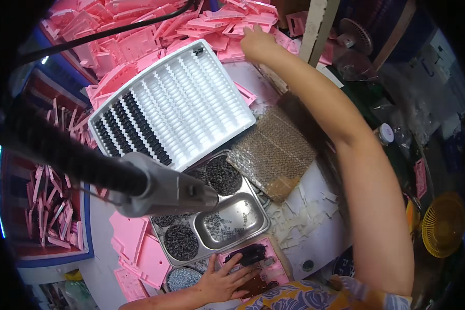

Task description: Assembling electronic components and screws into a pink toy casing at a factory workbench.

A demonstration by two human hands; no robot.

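Head view is showing your right hand (257,42) reaching far out to the heap of pink plastic parts (139,36), its fingers spread narrowly and touching one. Your left hand (223,281) is resting near your body, fingers wide over a pink fixture (263,266) carrying a black piece (250,254). Between them are lying a white slotted tray (191,98) and a steel compartment tray (232,222) on the surface.

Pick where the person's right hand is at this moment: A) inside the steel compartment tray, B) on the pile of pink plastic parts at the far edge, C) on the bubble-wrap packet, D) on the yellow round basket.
B: the right hand stretches out onto the pile of pink plastic parts, beyond the white ribbed tray.
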